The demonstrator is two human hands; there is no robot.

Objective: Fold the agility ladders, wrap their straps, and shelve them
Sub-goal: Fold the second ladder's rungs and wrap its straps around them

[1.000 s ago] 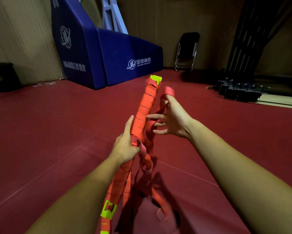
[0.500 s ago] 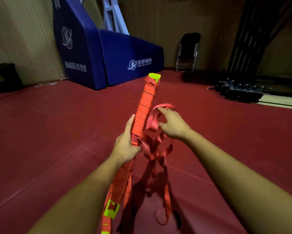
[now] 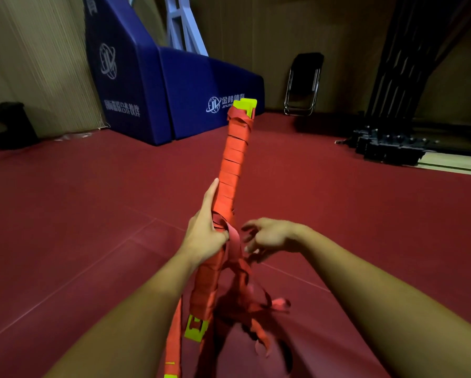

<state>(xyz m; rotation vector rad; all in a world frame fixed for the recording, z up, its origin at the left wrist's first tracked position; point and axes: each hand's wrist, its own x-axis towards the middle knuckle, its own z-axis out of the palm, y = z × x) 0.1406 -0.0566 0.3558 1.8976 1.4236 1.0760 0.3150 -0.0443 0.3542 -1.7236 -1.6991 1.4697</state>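
1 folded agility ladder is held up over the dark red floor, near the middle of the view, tilted slightly to the right with its top end away from the person. Its upper half is bound in tight, close turns of orange strap.

3 yellow-green plastic pieces show on it: 1 rung end sticks out at the top, 1 buckle-shaped piece sits low on the bundle, and 1 more is cut off by the bottom edge of the view.

The left hand grips the bundle at its middle. 1 finger lies straight up along the left side of the wrapping and the others curl round it, pinning the strap where the turns end.

From that spot the loose strap hangs in tangled loops down to the floor.

The right hand is just beside the bundle on its right, fingers spread and curled toward the loose strap. It is blurred, so I cannot tell whether the fingers pinch the strap or only brush it.

Behind stand 1 blue padded base with white print, 1 folded chair against the wall, 1 black container at the left and 1 black metal structure at the right.
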